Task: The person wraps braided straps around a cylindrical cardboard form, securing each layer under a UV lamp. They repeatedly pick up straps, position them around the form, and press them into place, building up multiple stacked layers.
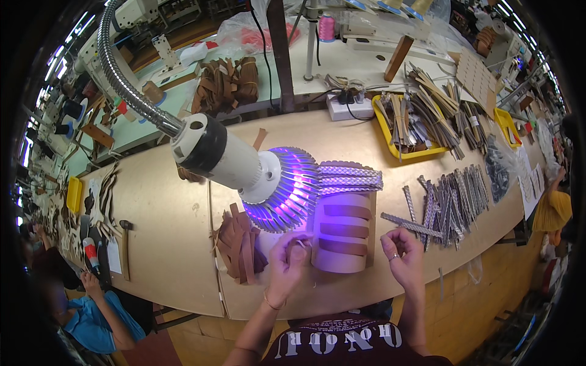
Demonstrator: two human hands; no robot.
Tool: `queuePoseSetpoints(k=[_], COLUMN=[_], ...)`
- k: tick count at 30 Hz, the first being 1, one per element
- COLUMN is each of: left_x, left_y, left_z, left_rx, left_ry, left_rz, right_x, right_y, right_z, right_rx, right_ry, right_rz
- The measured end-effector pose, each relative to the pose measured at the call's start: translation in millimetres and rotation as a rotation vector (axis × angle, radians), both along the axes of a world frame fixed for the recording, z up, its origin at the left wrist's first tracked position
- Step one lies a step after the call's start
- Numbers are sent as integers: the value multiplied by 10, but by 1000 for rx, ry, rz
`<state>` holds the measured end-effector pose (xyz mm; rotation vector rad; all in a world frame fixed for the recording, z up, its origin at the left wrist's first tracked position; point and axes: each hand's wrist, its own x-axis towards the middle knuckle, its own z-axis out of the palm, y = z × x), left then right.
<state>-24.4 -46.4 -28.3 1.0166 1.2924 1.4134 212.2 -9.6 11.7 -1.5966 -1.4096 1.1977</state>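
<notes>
A curved pale form (pixel 339 262) stands before me, with several brown leather strips (pixel 343 230) lying across it. Braided silver-and-white strips (pixel 351 178) rest over its far end. My left hand (pixel 288 263) is closed at the form's left edge, thumb against curled fingers; a tiny pale bit shows at the tips, too small to name. To the right of the form, my right hand (pixel 405 256) is pinched near the braided strips, and whatever is in it, if anything, is hidden. A finned lamp (pixel 284 189) glows purple just above the form and covers its upper left.
Loose brown strips (pixel 241 247) are heaped left of my left hand. Braided strips (pixel 452 204) lie spread at the right. A yellow basket (pixel 397 152) of strips stands farther back, beside a white power strip (pixel 349 108). A hammer (pixel 126 244) lies at left, near another person (pixel 104 317).
</notes>
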Motion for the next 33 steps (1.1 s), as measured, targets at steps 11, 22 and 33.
queuePoseSetpoints(k=[11, 22, 33], left_x=[168, 78, -181], left_y=[-4, -92, -66], left_z=[415, 227, 51], left_rx=[395, 168, -196], left_ry=[506, 146, -231], left_rz=[-137, -186, -373], right_x=[-414, -219, 116], right_y=[-78, -7, 158], right_z=[470, 415, 390], right_rx=[-289, -173, 8], right_ry=[476, 316, -149], right_rz=[353, 513, 825])
